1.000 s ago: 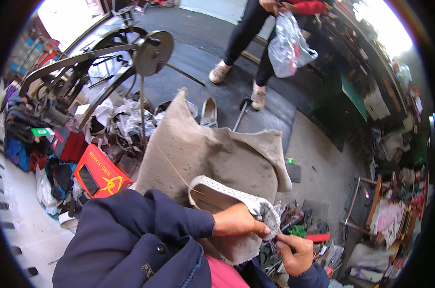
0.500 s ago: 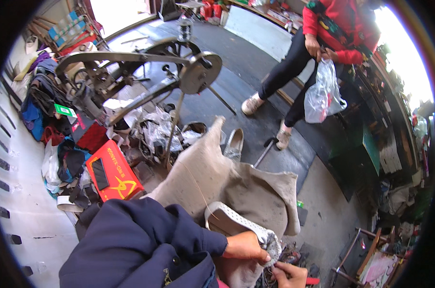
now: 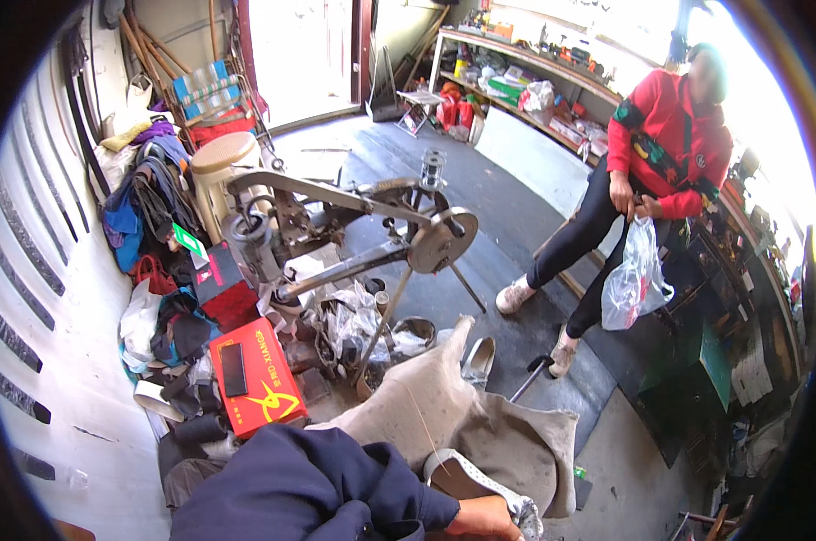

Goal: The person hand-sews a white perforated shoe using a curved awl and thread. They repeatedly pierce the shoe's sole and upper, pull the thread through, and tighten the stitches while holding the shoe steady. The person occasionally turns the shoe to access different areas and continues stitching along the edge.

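Low in the view, a white perforated shoe rests on the beige cloth spread over my lap. My left hand, coming out of a dark blue sleeve, grips the shoe near its far right end; the lower edge cuts off its fingertips. A thin tan thread runs across the cloth to the shoe's opening. My right hand is outside the picture. Beyond the cloth stands a metal hand-cranked sewing machine with a round wheel on thin legs.
A red shoe box with a dark phone on it lies left, among bags and clutter. Another shoe is on the floor past the cloth. Right, a person in a red jacket sits holding a clear plastic bag.
The view has tilted up, so the scene sits lower and farther right. My right hand, seen at the shoe's end before, has dropped out of view. My left hand stays on the shoe.
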{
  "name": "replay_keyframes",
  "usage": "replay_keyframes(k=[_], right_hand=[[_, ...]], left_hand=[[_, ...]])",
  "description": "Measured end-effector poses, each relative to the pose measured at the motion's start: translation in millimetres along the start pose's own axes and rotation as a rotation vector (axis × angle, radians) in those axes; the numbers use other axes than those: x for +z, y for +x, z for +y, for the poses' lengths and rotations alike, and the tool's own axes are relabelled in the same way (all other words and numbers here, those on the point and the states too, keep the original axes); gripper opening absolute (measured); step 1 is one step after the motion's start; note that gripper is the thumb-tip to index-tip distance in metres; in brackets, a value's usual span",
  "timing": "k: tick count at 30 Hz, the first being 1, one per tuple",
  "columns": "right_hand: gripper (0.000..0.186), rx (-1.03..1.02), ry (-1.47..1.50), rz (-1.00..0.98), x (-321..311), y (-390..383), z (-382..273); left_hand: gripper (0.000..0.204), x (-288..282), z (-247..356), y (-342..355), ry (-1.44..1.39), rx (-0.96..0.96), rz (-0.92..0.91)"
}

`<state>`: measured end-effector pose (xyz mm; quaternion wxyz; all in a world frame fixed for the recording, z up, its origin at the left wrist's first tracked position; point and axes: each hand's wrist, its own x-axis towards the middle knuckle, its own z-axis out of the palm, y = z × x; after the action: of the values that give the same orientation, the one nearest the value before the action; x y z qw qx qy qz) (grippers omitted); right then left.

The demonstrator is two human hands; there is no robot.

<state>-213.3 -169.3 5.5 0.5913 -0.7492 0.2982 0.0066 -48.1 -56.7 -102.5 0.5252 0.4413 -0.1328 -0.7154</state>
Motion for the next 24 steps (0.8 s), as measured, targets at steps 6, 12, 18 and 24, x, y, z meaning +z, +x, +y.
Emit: replay_keyframes(k=[6, 12, 18, 24], right_hand=[[0.009, 0.003, 0.005, -0.026, -21, -10, 12], [0.015, -0.199, -0.219, 0.06, -26, -17, 32], [0.012, -0.104, -0.266, 0.102, -41, -13, 38], [0.014, -0.037, 0.039, -0.009, -47, -9, 47]], left_hand=[[0.02, -10, -2, 12, -0.216, -0.099, -0.178], [0.024, -1, 8, -14, -0.231, 0.181, -0.255], [0.035, -39, 22, -41, 0.374, 0.323, -0.23], [0.027, -57, 26, -110, 0.837, 0.769, 0.357]])
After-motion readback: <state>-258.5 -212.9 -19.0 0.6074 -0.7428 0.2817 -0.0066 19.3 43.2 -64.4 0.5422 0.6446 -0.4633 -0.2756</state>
